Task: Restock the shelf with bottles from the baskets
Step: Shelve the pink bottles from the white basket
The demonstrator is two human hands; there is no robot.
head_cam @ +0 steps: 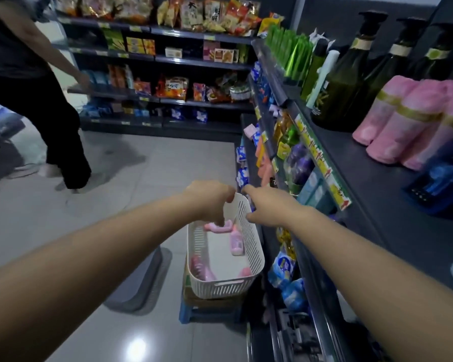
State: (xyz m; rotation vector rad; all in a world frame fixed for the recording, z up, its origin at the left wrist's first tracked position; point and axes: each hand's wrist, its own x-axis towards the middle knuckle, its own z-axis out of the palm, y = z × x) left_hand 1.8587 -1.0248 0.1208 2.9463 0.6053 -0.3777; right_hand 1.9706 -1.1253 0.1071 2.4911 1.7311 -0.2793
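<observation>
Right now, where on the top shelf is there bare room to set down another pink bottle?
Bare shelf top runs between the price strip at its front edge and the pink bottles. More bare surface lies nearer the camera, this side of the blue pack. The back is crowded: dark green bottles and pink bottles stand packed together.

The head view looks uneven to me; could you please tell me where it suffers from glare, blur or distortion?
Head view: a bright glare spot on the floor tile; wide-angle distortion bows the right shelf; the pink bottles on it and the other person's hand are blurred; lighting is dim overall.
</observation>
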